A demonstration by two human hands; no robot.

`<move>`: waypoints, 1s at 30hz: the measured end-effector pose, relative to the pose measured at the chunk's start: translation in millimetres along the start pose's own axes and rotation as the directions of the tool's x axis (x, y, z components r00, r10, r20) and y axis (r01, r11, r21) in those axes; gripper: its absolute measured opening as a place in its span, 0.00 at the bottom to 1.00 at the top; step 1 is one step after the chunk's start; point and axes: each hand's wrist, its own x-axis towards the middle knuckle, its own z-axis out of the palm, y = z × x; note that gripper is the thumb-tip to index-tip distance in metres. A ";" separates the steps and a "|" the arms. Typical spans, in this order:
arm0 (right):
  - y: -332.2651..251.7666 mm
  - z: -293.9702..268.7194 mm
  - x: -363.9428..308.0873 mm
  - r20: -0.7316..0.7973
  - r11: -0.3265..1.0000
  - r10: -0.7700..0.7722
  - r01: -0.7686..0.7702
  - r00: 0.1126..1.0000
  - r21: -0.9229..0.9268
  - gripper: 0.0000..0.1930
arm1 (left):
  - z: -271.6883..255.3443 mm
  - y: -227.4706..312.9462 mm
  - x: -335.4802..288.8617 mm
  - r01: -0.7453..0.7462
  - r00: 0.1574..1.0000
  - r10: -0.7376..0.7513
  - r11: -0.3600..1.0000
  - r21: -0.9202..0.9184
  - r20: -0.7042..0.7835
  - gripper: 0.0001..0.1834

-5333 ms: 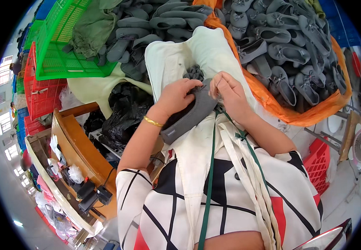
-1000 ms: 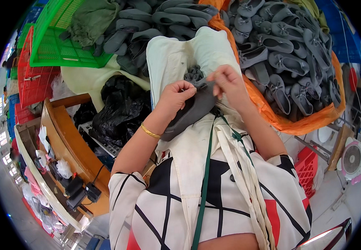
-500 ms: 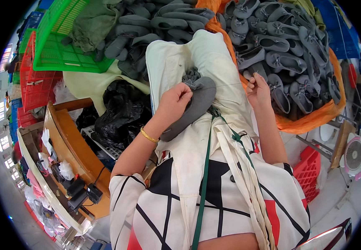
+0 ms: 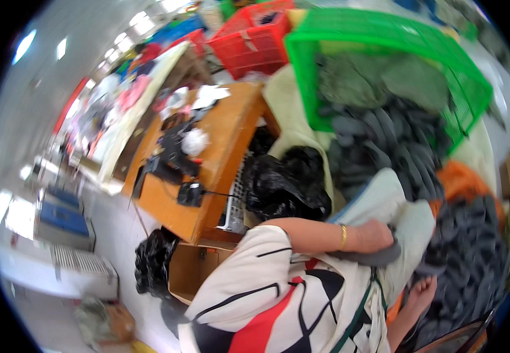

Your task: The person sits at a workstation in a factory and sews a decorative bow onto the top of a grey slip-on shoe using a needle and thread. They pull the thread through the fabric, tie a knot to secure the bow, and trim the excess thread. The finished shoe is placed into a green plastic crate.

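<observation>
A grey slip-on shoe (image 4: 384, 257) lies across the white-covered lap (image 4: 378, 197), the left hand (image 4: 375, 236) closed around its edge. The right hand (image 4: 422, 293) is apart from it, fingers curled; how tightly, or around what, I cannot tell. Beside that hand are heaped grey shoes (image 4: 467, 259); beyond the knees, a green plastic crate (image 4: 378, 30); leftward, a black plastic bag (image 4: 290, 185) and wooden table (image 4: 227, 120).

The head-worn fisheye, left of a pair, looks down from close above the white, black-and-red patterned shirt (image 4: 249, 282), facing the wearer's left. The brown wooden desk (image 4: 225, 132) is near, its closest corner left of centre; the green plastic mesh crate (image 4: 378, 36) stands farther, beyond the desk's right edge.
</observation>
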 end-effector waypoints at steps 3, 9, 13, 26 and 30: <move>-17.6 12.8 -8.1 0.171 0.987 -0.132 0.146 0.976 -0.069 0.06 | -3.1 7.1 -9.4 0.009 0.999 -0.009 1.000 -0.007 -0.039 0.05; -49.3 67.4 -13.8 0.287 0.919 -0.190 0.273 0.939 -0.285 0.06 | 10.1 13.9 -6.7 -0.023 0.994 0.038 0.990 0.138 -0.104 0.05; -109.4 85.6 -4.1 0.128 0.859 -0.365 0.386 0.922 -0.336 0.08 | 15.9 12.6 8.4 -0.106 0.981 0.134 0.976 0.191 -0.140 0.06; -13.5 128.1 -50.9 0.870 -0.204 0.105 0.867 0.482 -0.455 0.03 | 32.7 -4.1 5.8 0.286 0.955 -0.294 0.869 -0.404 0.043 0.07; 23.0 126.1 -44.3 0.791 -0.434 0.331 0.827 0.514 -0.356 0.05 | 34.2 -9.9 1.9 0.320 0.941 -0.329 0.785 -0.531 0.081 0.08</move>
